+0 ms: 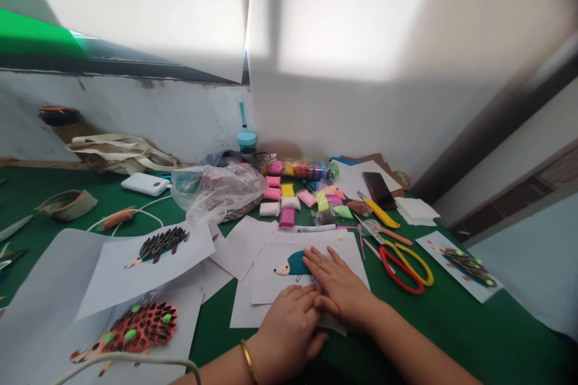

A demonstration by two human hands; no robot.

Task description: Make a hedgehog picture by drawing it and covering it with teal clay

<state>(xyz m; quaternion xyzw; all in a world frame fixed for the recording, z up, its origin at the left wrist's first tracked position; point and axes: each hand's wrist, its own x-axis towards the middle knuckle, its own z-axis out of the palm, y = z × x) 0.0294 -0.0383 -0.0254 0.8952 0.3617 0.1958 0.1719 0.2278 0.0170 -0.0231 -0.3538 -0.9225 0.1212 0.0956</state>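
My right hand lies flat on a hedgehog picture, its fingers stretched over the right part of the blue body. The picture's pale face points left, and two legs are drawn below in outline. Under it lies a white sheet on top of more paper. My left hand, with a gold bangle at the wrist, rests on the sheet's lower edge. Its fingers are slightly bent, the thumb stands apart, and the fingertips touch my right hand near its thumb. Neither hand shows anything held.
Scissors with red and yellow handles and a yellow cutter lie right. Clay packets and a plastic bag lie behind. Seed-covered hedgehog pictures are left; another hedgehog card is right. A phone lies at the back.
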